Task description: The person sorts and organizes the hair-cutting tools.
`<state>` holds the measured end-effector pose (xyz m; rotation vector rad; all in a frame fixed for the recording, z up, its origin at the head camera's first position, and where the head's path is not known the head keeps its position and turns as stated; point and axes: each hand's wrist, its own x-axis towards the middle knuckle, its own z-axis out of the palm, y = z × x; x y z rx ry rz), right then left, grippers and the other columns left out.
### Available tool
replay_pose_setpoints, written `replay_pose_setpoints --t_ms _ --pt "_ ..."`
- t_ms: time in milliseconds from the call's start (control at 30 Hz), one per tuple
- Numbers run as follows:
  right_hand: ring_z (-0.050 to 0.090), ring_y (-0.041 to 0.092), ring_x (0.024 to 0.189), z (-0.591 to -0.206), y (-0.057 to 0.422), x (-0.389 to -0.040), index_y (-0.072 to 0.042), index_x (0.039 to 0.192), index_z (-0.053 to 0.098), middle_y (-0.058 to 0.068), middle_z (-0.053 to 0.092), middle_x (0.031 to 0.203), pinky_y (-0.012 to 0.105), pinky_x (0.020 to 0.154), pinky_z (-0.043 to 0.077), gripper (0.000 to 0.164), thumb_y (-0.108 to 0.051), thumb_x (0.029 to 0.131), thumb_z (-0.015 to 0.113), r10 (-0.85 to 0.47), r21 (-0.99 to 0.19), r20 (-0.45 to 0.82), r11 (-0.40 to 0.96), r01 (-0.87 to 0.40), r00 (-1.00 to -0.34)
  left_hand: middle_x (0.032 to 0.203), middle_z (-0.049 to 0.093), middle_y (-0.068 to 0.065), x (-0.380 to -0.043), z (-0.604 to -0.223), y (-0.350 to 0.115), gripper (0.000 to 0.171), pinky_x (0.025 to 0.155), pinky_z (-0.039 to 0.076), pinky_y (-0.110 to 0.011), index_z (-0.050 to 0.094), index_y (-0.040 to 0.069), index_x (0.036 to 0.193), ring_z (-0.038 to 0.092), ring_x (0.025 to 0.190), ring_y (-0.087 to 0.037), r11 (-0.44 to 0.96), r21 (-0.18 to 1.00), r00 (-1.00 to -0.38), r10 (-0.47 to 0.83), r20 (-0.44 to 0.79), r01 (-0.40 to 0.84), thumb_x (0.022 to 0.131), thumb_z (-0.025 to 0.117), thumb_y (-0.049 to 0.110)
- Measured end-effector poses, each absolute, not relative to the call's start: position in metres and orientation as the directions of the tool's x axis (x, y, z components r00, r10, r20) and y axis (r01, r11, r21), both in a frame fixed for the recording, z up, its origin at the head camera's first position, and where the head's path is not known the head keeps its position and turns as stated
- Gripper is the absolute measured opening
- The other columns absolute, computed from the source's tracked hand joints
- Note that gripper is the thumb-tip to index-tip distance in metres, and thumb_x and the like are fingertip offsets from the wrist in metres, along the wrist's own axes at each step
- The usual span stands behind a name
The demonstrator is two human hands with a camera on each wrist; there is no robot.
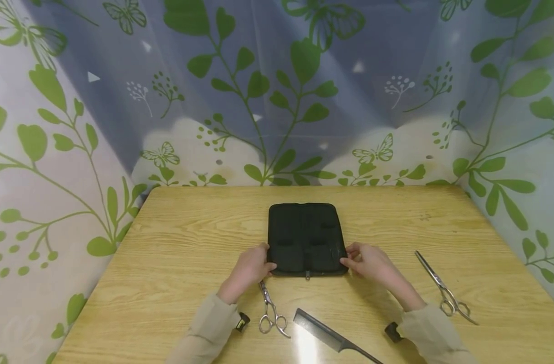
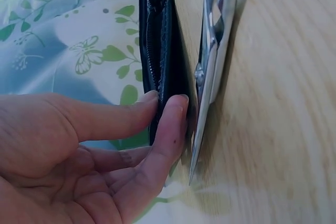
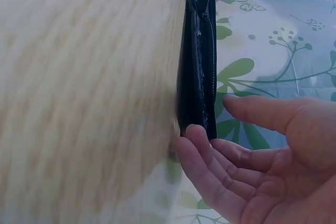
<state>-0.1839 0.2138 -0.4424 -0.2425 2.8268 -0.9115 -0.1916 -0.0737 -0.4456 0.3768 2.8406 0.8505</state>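
Observation:
A black zippered case [image 1: 288, 258] lies on the table, its slotted, pocketed face upward and a zip pull at its near edge. My left hand [image 1: 254, 264] pinches its near left corner; in the left wrist view the thumb sits on the zipped edge [image 2: 152, 51] with fingertips opposite. At the near right corner is my right hand [image 1: 370, 262]. The right wrist view shows its fingertips [image 3: 197, 135] touching the case's corner, with the thumb held a little off it. Scissors [image 1: 266, 298] lie just below my left hand, blades pointing toward the case.
A dark tail comb [image 1: 322, 331] lies on the wooden table [image 1: 190, 227] between my forearms. Thinner-looking second scissors [image 1: 436, 278] rest right of my right arm. Leaf-patterned cloth [image 1: 277, 101] surrounds the table's back and sides.

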Motion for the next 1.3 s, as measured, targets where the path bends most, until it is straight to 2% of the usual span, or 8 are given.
replay_pose_setpoints --t_ms 300,667,800,967,1200,1300 --pt "0.060 0.010 0.060 -0.443 0.216 -0.178 0.004 0.114 0.059 0.012 0.067 0.097 0.028 0.052 0.050 0.042 -0.028 0.087 0.062 -0.234 -0.607 -0.097 0.784 -0.129 -0.967 0.058 0.057 0.001 -0.185 -0.445 -0.077 0.053 0.047 0.041 -0.022 0.048 -0.011 0.124 0.052 0.047 -0.005 0.801 0.568 -0.956 0.283 -0.079 0.190 0.082 0.067 0.015" --pt "0.059 0.011 0.060 -0.440 0.218 -0.169 0.005 0.120 0.057 0.011 0.067 0.097 0.028 0.052 0.049 0.050 -0.032 0.087 0.062 -0.285 -0.622 -0.128 0.769 -0.147 -0.950 0.066 0.061 -0.004 -0.178 -0.446 -0.080 0.052 0.053 0.047 -0.028 0.047 -0.009 0.121 0.053 0.051 -0.008 0.805 0.566 -0.958 0.274 -0.089 0.178 0.081 0.069 0.016" --pt "0.058 0.011 0.060 -0.439 0.218 -0.167 0.005 0.121 0.056 0.009 0.067 0.098 0.028 0.051 0.048 0.052 -0.034 0.087 0.061 -0.291 -0.628 -0.141 0.765 -0.142 -0.946 0.071 0.063 -0.009 -0.177 -0.446 -0.079 0.052 0.056 0.048 -0.031 0.049 -0.008 0.120 0.052 0.055 -0.012 0.831 0.529 -0.962 0.259 -0.092 0.173 0.080 0.070 0.018" --pt "0.057 0.011 0.059 -0.440 0.220 -0.167 0.004 0.121 0.057 0.007 0.067 0.097 0.028 0.049 0.046 0.052 -0.036 0.087 0.060 -0.303 -0.626 -0.131 0.764 -0.158 -0.944 0.077 0.064 -0.013 -0.177 -0.445 -0.078 0.051 0.055 0.048 -0.031 0.050 -0.007 0.119 0.052 0.059 -0.016 0.843 0.514 -0.963 0.246 -0.106 0.159 0.080 0.070 0.019" --pt "0.057 0.010 0.059 -0.440 0.221 -0.167 0.004 0.121 0.057 0.008 0.068 0.095 0.027 0.048 0.046 0.050 -0.033 0.088 0.060 -0.314 -0.617 -0.118 0.766 -0.179 -0.942 0.097 0.066 -0.024 -0.175 -0.442 -0.078 0.050 0.065 0.052 -0.038 0.051 -0.006 0.118 0.054 0.071 -0.022 0.854 0.490 -0.963 0.252 -0.092 0.176 0.080 0.070 0.021" --pt "0.058 0.009 0.061 -0.440 0.221 -0.166 0.004 0.120 0.058 0.008 0.068 0.095 0.027 0.050 0.048 0.050 -0.034 0.088 0.060 -0.314 -0.612 -0.121 0.770 -0.178 -0.942 0.098 0.065 -0.024 -0.173 -0.441 -0.077 0.051 0.064 0.052 -0.038 0.051 -0.006 0.119 0.054 0.070 -0.021 0.857 0.486 -0.962 0.252 -0.103 0.172 0.080 0.070 0.021"
